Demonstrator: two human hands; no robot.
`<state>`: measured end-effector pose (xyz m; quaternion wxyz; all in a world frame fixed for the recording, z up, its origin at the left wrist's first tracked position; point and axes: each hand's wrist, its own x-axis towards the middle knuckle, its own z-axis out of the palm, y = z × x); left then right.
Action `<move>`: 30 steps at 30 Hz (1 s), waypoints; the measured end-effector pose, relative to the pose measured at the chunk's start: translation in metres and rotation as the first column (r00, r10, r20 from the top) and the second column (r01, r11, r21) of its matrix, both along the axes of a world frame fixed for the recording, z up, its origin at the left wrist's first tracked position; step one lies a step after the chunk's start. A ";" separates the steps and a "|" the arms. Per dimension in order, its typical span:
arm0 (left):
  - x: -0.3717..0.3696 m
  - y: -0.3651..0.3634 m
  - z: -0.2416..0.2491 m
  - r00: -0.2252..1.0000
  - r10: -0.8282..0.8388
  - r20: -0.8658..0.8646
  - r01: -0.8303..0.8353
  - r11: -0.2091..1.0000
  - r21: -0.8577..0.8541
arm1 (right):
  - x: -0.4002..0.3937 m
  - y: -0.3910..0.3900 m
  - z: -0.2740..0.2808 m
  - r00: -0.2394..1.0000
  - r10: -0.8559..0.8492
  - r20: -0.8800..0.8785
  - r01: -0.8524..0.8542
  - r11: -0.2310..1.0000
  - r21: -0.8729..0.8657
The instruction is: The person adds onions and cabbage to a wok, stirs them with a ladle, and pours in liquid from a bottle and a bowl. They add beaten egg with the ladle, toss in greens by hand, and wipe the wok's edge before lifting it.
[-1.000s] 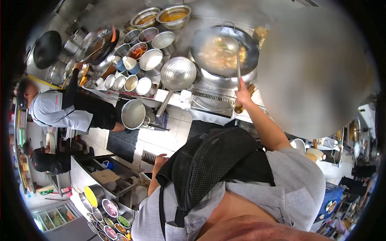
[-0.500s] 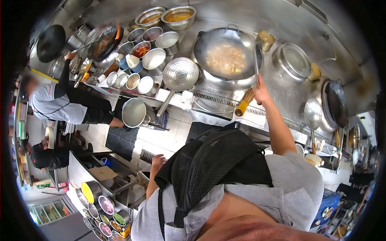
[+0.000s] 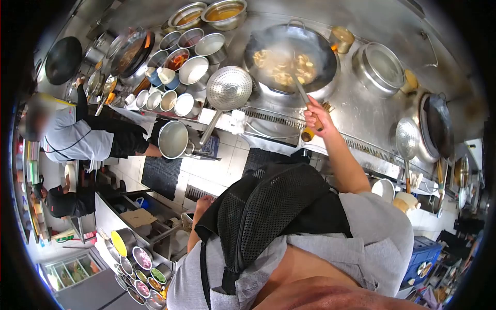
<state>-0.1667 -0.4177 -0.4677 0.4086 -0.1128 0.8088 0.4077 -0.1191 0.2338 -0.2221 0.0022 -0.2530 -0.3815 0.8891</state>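
Note:
My right hand (image 3: 316, 120) is closed round the brown handle of a long metal wok utensil (image 3: 300, 88). Its far end reaches into the large dark wok (image 3: 326, 62), where food and steam hide its head. Pale, browned pieces of food (image 3: 289, 66) lie in the wok. My left hand (image 3: 205, 201) hangs low by the black mesh cloth at my front, away from the stove. Most of its fingers are hidden, and nothing shows in it.
A perforated strainer (image 3: 229, 89) lies left of the wok, beside several metal pots (image 3: 194, 71). A lidded steel pot (image 3: 380, 70) and another strainer (image 3: 407, 139) are to the right. A big pot (image 3: 173, 139) juts out below the counter. Another person (image 3: 77, 132) works at left.
My right hand has moved up and left, and the utensil now slants into the food. The pieces have spread out in the wok, with steam over them. My left hand stays low.

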 end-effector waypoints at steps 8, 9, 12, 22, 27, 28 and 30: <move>-0.005 0.045 0.066 0.971 0.233 0.056 -0.237 0.968 0.084 | 0.013 0.030 0.001 0.925 -0.245 0.290 -0.269 0.117 0.956; -0.005 0.032 0.038 0.983 0.175 0.049 -0.179 0.979 0.094 | 0.017 0.021 0.011 0.925 -0.246 0.291 -0.271 0.115 0.956; -0.008 0.007 -0.033 1.000 0.000 0.023 -0.003 0.992 0.126 | 0.033 -0.022 0.043 0.922 -0.102 0.374 -0.169 0.763 0.624; -0.029 0.067 0.098 0.999 0.027 0.035 -0.034 0.979 0.201 | -0.012 0.011 -0.010 0.989 -0.077 0.124 0.032 0.944 0.327; -0.059 0.060 0.061 0.975 0.194 0.110 -0.217 0.938 0.270 | 0.001 -0.041 -0.007 0.931 -0.213 0.295 -0.067 0.698 0.713; -0.056 0.072 0.077 0.971 0.216 0.098 -0.231 0.956 0.183 | 0.007 -0.050 0.005 0.931 -0.215 0.295 -0.065 0.698 0.713; -0.043 0.087 0.103 0.978 0.191 0.080 -0.196 0.979 0.061 | 0.016 -0.058 0.022 0.981 -0.077 0.178 0.030 0.967 0.255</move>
